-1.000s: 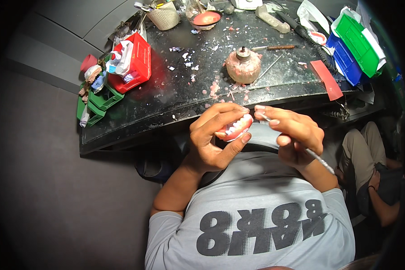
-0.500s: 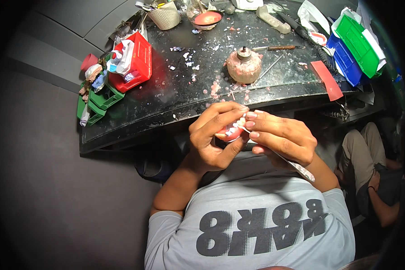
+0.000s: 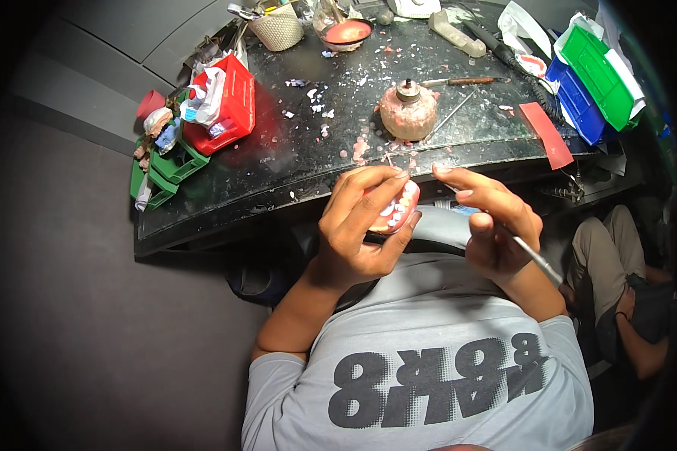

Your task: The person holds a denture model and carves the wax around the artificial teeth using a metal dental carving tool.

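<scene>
Two grips: the left hand (image 3: 357, 225) clasps a curved pink, white-toothed denture (image 3: 409, 198); the right hand (image 3: 502, 219) pinches a slender silver metal tool (image 3: 538, 260), whose slipping could gouge it.

The dark, scuffed worktop (image 3: 286, 150) is strewn with white scraps (image 3: 316, 98) and pink drips (image 3: 359, 149). Near its front edge stands a round, pink-spattered jar (image 3: 408, 116); a thin metal rod (image 3: 451, 114) lies beside it, with a wooden-handled knife (image 3: 470, 80) behind. At right lie a pink strip (image 3: 547, 135) and a blue bin (image 3: 575, 98). A red bin (image 3: 238, 98) sits at left. Farther back are a woven basket (image 3: 277, 31) and what seems a dish (image 3: 347, 31) of pink material.
</scene>
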A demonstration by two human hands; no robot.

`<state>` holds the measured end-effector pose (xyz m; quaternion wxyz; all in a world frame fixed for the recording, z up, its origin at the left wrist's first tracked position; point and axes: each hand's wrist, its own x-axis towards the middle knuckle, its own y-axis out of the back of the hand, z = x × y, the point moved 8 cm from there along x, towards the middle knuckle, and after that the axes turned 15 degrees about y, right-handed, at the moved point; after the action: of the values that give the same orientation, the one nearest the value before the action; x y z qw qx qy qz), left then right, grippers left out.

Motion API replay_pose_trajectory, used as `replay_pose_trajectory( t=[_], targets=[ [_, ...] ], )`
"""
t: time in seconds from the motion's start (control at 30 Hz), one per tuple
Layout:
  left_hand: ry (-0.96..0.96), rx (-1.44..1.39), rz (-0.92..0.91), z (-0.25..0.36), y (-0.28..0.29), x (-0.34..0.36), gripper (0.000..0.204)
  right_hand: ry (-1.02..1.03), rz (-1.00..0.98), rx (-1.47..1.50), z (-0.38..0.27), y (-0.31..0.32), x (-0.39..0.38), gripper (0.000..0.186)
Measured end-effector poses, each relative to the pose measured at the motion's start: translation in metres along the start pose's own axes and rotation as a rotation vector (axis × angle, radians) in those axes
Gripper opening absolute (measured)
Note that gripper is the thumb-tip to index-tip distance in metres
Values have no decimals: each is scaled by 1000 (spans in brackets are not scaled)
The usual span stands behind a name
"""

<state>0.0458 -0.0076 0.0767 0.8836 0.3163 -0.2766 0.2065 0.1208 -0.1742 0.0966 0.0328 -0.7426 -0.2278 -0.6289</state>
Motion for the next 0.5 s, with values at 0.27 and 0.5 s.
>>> replay_pose_trajectory(
  t=[0.27, 0.5],
  targets=[
    [124, -220, -54, -12, 0, 0, 41, 25, -62, -33, -1, -1, 3, 42],
    [134, -274, -71, -14, -1, 0, 44, -28, -112, 61, -3, -14, 2, 28]
  ],
)
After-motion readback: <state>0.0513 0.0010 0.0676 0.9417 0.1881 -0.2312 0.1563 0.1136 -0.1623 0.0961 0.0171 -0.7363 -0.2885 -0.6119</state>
